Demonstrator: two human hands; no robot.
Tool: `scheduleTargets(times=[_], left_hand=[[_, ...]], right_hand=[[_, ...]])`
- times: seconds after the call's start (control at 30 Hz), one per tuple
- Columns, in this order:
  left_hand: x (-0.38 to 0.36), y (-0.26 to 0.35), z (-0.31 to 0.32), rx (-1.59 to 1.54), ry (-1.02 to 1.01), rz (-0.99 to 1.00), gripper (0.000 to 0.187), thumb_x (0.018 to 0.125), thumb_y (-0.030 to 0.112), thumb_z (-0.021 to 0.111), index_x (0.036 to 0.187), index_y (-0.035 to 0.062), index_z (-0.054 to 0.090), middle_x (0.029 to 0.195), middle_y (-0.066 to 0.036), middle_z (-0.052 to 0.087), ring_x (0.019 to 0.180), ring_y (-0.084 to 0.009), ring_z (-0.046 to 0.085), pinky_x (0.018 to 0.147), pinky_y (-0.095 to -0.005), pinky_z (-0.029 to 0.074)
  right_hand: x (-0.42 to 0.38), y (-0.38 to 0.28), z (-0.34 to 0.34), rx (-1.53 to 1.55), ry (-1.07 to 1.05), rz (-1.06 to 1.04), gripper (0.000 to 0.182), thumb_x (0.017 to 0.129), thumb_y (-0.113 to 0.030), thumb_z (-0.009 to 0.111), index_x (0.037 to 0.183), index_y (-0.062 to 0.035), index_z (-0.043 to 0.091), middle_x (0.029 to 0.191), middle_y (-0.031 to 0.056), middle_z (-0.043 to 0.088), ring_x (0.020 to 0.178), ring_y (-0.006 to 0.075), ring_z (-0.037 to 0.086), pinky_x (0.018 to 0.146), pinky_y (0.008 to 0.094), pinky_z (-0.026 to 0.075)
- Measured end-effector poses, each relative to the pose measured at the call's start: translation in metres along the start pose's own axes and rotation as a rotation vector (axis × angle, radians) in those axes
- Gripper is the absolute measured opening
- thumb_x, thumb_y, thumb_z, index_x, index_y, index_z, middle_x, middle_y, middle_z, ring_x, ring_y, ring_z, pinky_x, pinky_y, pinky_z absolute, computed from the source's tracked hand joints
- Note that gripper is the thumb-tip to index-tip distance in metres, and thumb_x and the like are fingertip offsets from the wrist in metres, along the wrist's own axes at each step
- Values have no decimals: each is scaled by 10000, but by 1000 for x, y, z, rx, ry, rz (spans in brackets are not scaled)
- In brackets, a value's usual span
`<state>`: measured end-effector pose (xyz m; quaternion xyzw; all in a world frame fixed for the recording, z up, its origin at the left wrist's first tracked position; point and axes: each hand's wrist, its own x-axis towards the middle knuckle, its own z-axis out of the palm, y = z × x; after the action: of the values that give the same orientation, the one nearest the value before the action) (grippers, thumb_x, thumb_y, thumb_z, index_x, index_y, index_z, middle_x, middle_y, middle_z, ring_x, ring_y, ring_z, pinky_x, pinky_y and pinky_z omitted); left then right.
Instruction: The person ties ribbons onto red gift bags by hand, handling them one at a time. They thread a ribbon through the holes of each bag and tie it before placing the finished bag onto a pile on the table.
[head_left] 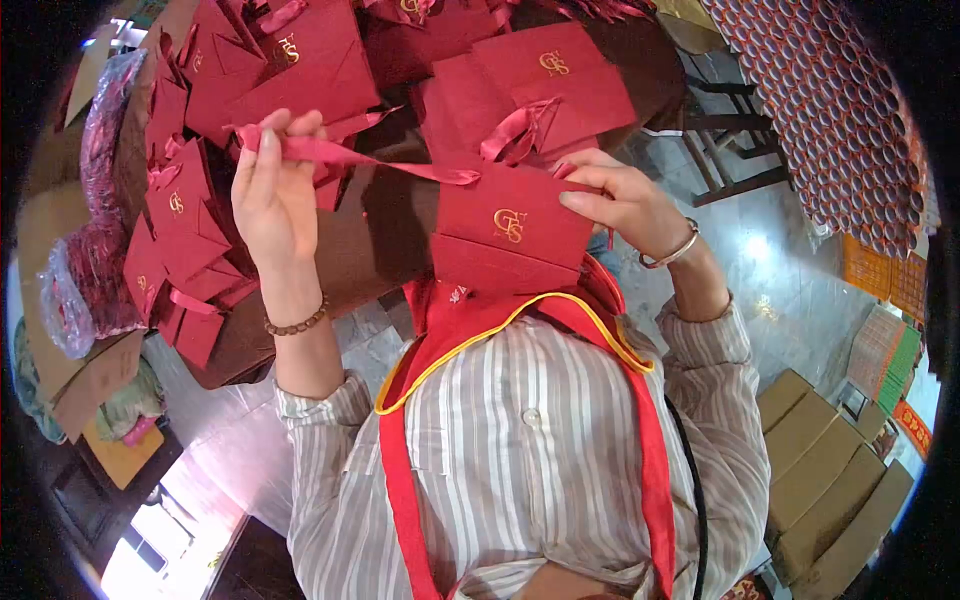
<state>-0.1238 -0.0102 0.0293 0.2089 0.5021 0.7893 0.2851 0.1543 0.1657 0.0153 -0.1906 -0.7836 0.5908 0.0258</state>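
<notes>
A red paper gift bag [512,215] with a gold monogram hangs in front of my chest, its lower part folded. My right hand [622,203] pinches the bag's upper right corner between thumb and fingers. Out to the left, my left hand [278,195] is raised with its fingers closed on a red ribbon [370,160]. The ribbon stretches nearly taut from these fingers to the bag's top left edge. Just beyond the bag lies a stack of similar red bags [560,95] with a looped ribbon on it.
Many more red bags [300,60] with ribbons cover the dark brown table [385,225]. Plastic-wrapped red bundles [95,270] stand at the left. At the right are a wooden stool [735,150], rows of round items [830,110] and cardboard boxes [825,470].
</notes>
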Motion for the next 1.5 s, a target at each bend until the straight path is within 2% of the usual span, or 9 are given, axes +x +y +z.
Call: scheduleTargets(times=[0.1, 0.17, 0.2, 0.3, 0.43, 0.9, 1.1, 1.3, 1.5], left_hand=[[-4, 7, 10, -124, 16, -96, 274, 933, 143, 452, 1169, 4, 473, 762, -51, 580, 788, -185, 562, 733, -336, 453], [-2, 5, 6, -349, -292, -216, 260, 941, 165, 443, 1163, 33, 476, 628, -8, 466, 601, -121, 451, 565, -290, 378], [-9, 6, 18, -196, -145, -180, 229, 945, 180, 438, 1111, 43, 516, 567, 17, 348, 507, -92, 305, 483, -264, 258], [-10, 0, 12, -133, -350, -178, 227, 944, 184, 444, 1030, 10, 561, 595, 4, 457, 514, -97, 396, 497, -244, 326], [-27, -1, 47, 356, -269, -154, 226, 925, 120, 465, 1028, -48, 576, 773, -61, 627, 657, -112, 564, 621, -228, 444], [-43, -15, 54, 398, -407, -211, 138, 866, 103, 565, 955, 10, 617, 676, 13, 567, 550, -35, 492, 485, -174, 376], [-59, -17, 62, 495, -439, -373, 150, 861, 93, 566, 955, -4, 629, 780, -20, 635, 690, -45, 557, 580, -184, 418], [-73, -31, 85, 773, -567, 86, 95, 798, 82, 610, 865, 18, 633, 757, -118, 611, 696, -244, 608, 617, -290, 466], [-77, -44, 92, 949, -562, 242, 83, 772, 66, 637, 836, 13, 635, 707, -132, 581, 648, -276, 587, 575, -328, 454]], right_hand=[[2, 6, 2, -43, 30, -63, 210, 821, -128, 593, 933, 50, 583, 1067, 99, 538, 997, 176, 511, 839, 269, 395], [3, 7, 4, -73, 57, -120, 203, 819, -135, 598, 913, 45, 583, 1046, 93, 543, 974, 165, 512, 822, 261, 394], [2, 4, 4, -62, 61, -79, 202, 820, -141, 600, 904, 42, 582, 1031, 89, 544, 958, 159, 509, 815, 255, 390], [1, -1, 6, -50, 74, -32, 201, 821, -149, 601, 895, 37, 582, 1014, 85, 544, 932, 151, 504, 804, 247, 384], [1, 3, 7, -52, 88, -54, 207, 822, -148, 599, 909, 39, 581, 1019, 82, 543, 939, 149, 502, 815, 247, 380], [1, -5, 7, -26, 145, 16, 195, 809, -140, 617, 877, 41, 593, 984, 64, 549, 893, 133, 509, 774, 248, 391], [3, -3, 8, -37, 163, 9, 175, 817, -121, 602, 884, 41, 591, 953, 61, 551, 838, 134, 516, 741, 247, 398], [2, 1, 12, -96, 171, -77, 195, 823, -107, 586, 944, 46, 575, 976, 87, 554, 905, 170, 525, 790, 258, 402], [0, -4, 13, -54, 160, -71, 213, 829, -98, 576, 984, 48, 572, 998, 97, 555, 922, 173, 525, 805, 264, 401]])
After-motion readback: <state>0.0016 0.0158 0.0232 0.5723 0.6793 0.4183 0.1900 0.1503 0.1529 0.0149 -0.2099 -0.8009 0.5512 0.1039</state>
